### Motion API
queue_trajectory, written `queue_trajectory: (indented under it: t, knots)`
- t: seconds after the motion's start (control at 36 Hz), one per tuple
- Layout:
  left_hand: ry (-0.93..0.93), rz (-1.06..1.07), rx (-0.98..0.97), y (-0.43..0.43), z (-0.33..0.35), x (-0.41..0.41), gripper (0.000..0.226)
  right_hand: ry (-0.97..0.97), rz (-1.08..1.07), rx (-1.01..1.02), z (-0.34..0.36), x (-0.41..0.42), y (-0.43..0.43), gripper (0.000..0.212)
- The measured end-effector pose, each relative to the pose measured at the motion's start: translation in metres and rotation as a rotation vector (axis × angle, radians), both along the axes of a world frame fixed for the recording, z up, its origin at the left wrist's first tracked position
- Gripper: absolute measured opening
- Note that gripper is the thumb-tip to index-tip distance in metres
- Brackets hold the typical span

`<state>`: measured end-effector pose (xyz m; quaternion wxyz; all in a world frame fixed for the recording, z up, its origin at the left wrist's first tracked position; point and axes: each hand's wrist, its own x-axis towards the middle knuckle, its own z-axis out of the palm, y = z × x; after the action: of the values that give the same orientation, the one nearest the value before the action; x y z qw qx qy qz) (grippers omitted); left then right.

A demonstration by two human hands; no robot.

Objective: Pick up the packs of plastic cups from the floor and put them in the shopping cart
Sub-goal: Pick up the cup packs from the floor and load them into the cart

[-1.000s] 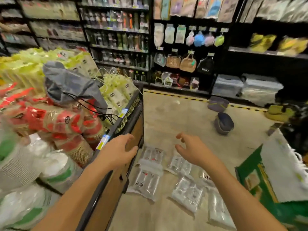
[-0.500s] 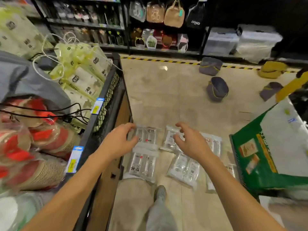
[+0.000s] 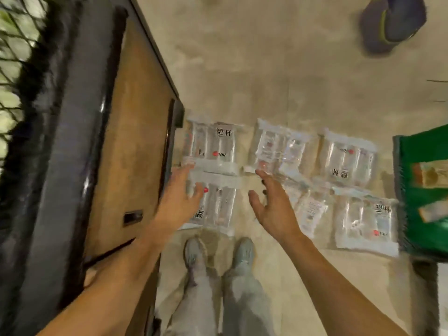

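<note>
Six packs of plastic cups lying flat on floor (image 3: 278, 76) at frame centre, two rows of three: upper left pack (image 3: 213, 144), upper middle pack (image 3: 281, 149), upper right pack (image 3: 349, 156), lower left pack (image 3: 215, 204), lower middle pack (image 3: 310, 209), lower right pack (image 3: 366, 221). Left hand (image 3: 178, 202) spread over lower left pack, fingers released, gripping nothing; contact with film unclear. Right hand (image 3: 271, 204) open just right of it, between left and middle columns, fingers splayed, empty. None lifted yet. Risks, as judgement: clear film looks slick and floppy, so one-handed pinch may slip or let pack sag; lower packs overlap or touch upper ones at edges, so lifting one may drag its neighbour; shoes (image 3: 218, 251) close below lower left pack, easy to tread on; cart side (image 3: 131, 141) tight against left column, knuckles may knock it. Smooth beige concrete-look floor, mottled. Shopping cart at left of frame, wood panel, black rail, mesh upper left. Green box (image 3: 421, 190) at right edge, touching or nearly touching right column. Dark blue basket-like item (image 3: 392, 20) upper right. Frame motion-blurred.
</note>
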<state>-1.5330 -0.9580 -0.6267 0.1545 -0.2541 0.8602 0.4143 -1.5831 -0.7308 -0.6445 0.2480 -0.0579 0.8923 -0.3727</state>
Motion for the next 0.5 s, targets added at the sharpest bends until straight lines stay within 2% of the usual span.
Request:
queue_trajectory:
  t: [0.14, 0.33, 0.5]
  knots:
    - [-0.139, -0.038, -0.053, -0.016, -0.153, 0.013, 0.073, -0.112, 0.027, 0.064, -0.143, 0.021, -0.004, 0.058]
    - [-0.278, -0.028, -0.138, -0.039, -0.323, 0.034, 0.072, -0.191, 0.063, 0.034, -0.332, 0.049, -0.005, 0.065]
    - [-0.300, -0.010, -0.105, -0.055, -0.415, 0.056, 0.059, -0.186, 0.088, -0.003, -0.431, 0.059, -0.010, 0.073]
